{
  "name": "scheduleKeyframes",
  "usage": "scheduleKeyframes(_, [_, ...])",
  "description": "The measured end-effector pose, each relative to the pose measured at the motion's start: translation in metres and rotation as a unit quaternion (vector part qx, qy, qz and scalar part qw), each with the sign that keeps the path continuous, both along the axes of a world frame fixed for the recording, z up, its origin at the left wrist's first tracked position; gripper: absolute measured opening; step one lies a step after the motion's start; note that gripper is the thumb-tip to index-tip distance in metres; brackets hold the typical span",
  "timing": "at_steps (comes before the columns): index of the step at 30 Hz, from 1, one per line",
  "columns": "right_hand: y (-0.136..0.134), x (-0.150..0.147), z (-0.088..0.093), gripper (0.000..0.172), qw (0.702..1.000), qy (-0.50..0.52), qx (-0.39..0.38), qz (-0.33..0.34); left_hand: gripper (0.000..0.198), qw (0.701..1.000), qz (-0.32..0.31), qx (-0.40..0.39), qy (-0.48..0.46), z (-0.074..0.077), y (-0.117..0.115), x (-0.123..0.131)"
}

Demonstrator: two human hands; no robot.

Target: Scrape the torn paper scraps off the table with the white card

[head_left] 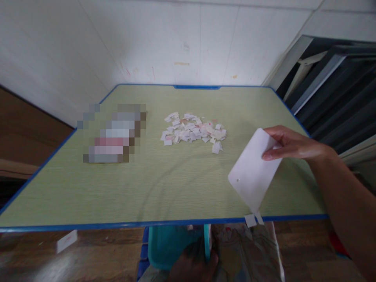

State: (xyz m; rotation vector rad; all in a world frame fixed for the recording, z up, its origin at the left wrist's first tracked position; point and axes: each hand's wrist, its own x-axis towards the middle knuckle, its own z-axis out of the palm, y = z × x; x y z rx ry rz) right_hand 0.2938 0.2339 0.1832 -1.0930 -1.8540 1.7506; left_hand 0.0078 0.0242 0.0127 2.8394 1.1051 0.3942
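Note:
My right hand (286, 145) pinches a flat white plastic board (254, 164), rounded at the corners and with a small hole. The board is tilted, its lower corner at the table's front edge beside a few paper scraps (250, 220). Below that edge, my left hand (194, 263) grips the near right rim of a teal plastic bin (158, 246). The bin is partly hidden by the table and hand. A loose heap of torn white and pinkish paper pieces (190, 131) lies in the middle of the table.
The pale green table (117, 196) has a blue rim and stands against a white wall. A pixelated stack (114, 133) lies on its left. Dark panels (337, 86) lean at the right. A white paper piece (67, 241) is on the wooden floor, lower left.

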Motion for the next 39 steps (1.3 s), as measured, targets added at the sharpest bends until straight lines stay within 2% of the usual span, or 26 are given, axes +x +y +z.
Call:
scheduleKeyframes(3, [-0.002, -0.007, 0.002, 0.023, 1.000, -0.003, -0.010, 0.013, 0.016, 1.000, 0.006, -0.002, 0.003, 0.002, -0.001, 0.000])
scheduleKeyframes(8, [-0.004, -0.011, 0.002, 0.022, 1.000, -0.013, 0.007, -0.008, 0.015, 1.000, 0.007, 0.008, -0.003, 0.000, -0.001, -0.001])
scheduleKeyframes(13, [-0.003, -0.011, -0.003, 0.023, 1.000, -0.008, 0.008, 0.023, 0.017, 1.000, 0.001, 0.001, 0.008, -0.001, 0.000, 0.000])
scheduleKeyframes(21, [0.001, -0.006, -0.008, 0.032, 0.990, 0.007, 0.059, -0.129, 0.019, 1.000, -0.006, 0.024, -0.010, -0.004, 0.000, -0.001])
scheduleKeyframes(27, [0.013, -0.016, -0.019, 0.030, 0.944, 0.070, 0.124, -0.297, 0.022, 1.000, 0.008, 0.026, -0.006, -0.002, 0.001, 0.000])
scheduleKeyframes(31, [0.019, -0.016, -0.023, 0.035, 0.935, 0.086, 0.130, -0.319, 0.019, 1.000, 0.009, 0.010, 0.002, -0.002, -0.001, -0.001])
scheduleKeyframes(36, [0.017, -0.013, -0.022, 0.035, 0.950, 0.052, 0.101, -0.290, 0.016, 1.000, 0.008, 0.012, -0.002, -0.007, -0.003, -0.001])
scheduleKeyframes(39, [0.015, -0.013, -0.020, 0.032, 0.950, 0.072, 0.098, -0.288, 0.017, 1.000, 0.006, 0.015, 0.001, -0.008, -0.002, -0.001])
